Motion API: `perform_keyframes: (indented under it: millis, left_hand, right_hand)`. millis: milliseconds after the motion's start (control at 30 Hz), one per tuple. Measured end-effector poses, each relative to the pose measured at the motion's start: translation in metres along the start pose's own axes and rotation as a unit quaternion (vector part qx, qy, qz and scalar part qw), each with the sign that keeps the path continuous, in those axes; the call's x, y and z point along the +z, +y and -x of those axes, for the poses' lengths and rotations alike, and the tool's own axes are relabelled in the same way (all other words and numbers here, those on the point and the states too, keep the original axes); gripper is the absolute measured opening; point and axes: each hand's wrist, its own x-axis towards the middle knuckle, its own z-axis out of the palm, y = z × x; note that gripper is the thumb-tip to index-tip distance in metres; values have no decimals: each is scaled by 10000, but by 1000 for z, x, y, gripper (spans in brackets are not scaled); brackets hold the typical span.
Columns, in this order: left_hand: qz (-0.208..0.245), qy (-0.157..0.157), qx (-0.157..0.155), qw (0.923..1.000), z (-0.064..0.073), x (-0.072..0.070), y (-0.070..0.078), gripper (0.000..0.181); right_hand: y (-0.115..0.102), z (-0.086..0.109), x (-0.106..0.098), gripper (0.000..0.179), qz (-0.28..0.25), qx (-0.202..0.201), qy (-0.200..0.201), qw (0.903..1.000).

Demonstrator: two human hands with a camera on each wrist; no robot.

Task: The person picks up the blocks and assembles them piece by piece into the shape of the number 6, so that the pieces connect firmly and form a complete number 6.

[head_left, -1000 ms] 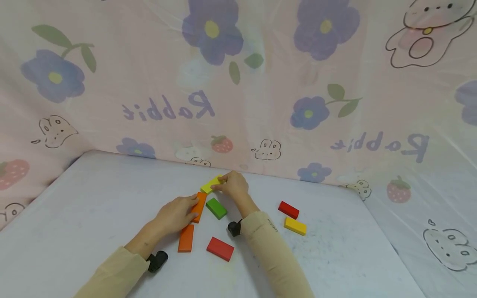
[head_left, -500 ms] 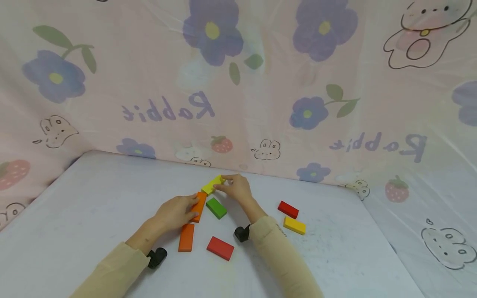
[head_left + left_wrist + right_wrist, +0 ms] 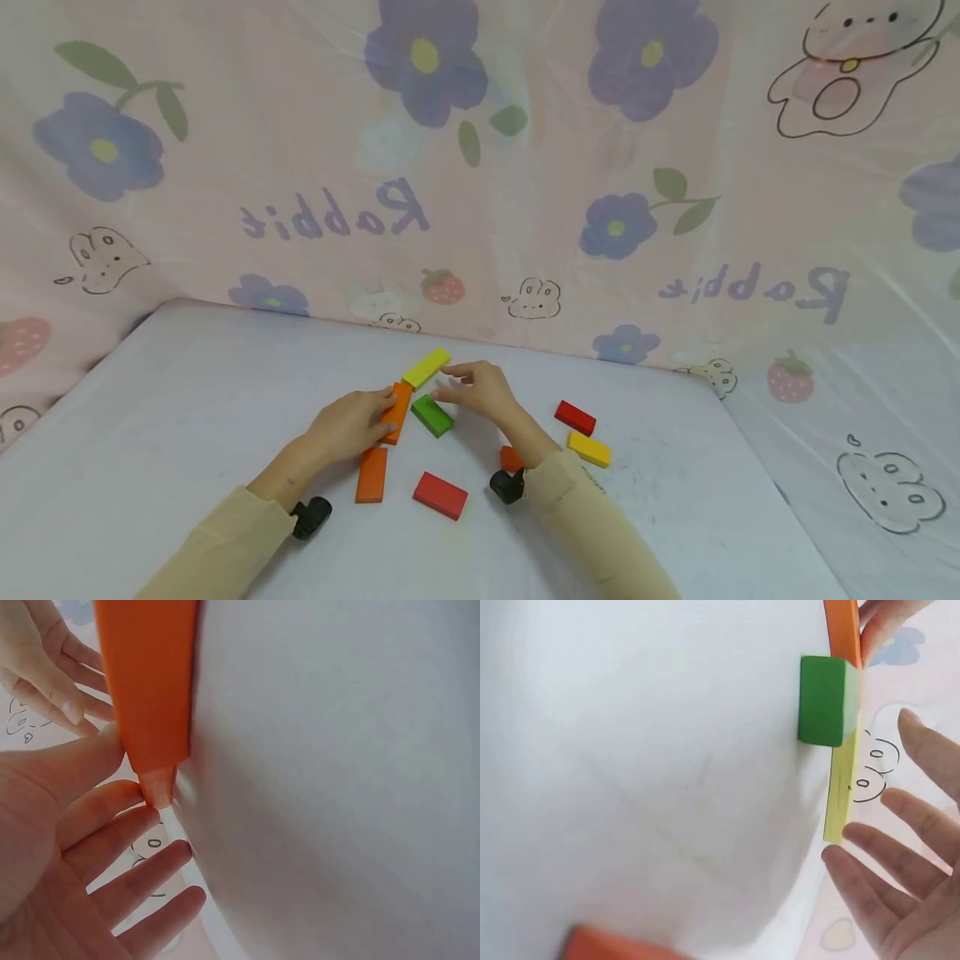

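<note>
My left hand (image 3: 348, 429) holds an orange block (image 3: 400, 414) by its sides, thumb and fingers on it; that block (image 3: 156, 784) lies beyond a nearer orange one (image 3: 150, 682) in the left wrist view. The far end of the held block meets a yellow block (image 3: 426, 369), which lies at an angle to it. My right hand (image 3: 483, 392) hovers with fingers spread just right of the yellow block, nothing between them. In the right wrist view its fingertips (image 3: 836, 855) are near the end of the yellow block (image 3: 841, 791). A green block (image 3: 432, 416) lies between the hands.
The nearer orange block (image 3: 371, 476) lies in line below the held one, with a red block (image 3: 440, 495) to its right. Farther right lie another red block (image 3: 575, 417), a yellow block (image 3: 589, 448) and an orange block (image 3: 512, 458) partly hidden by my right wrist.
My right hand has let go of the yellow block and drawn back to the right, fingers opening. An orange block has come into sight beside its wrist. My left hand keeps its hold.
</note>
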Motion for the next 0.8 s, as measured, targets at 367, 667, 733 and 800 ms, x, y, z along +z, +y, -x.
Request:
perform_keyframes:
  millis: [367,667,733,800]
  left_hand:
    - [85,-45,51,9999,-2,1,-3,46]
    - [197,-395,210,9988,1,-10,-1,46]
    - [128,-461,216,9986,2,-11,0,47]
    - [61,-493,213,9985,1,-12,0,47]
  right_hand:
    - [11,15,-3,50,-184,-233,-280,9992]
    - [16,27,0,45,-216,-390,-418,9981]
    - [17,29,1,44,-224,-487,-442,9976]
    - [16,32,2,43,-211,-555,-444,9972]
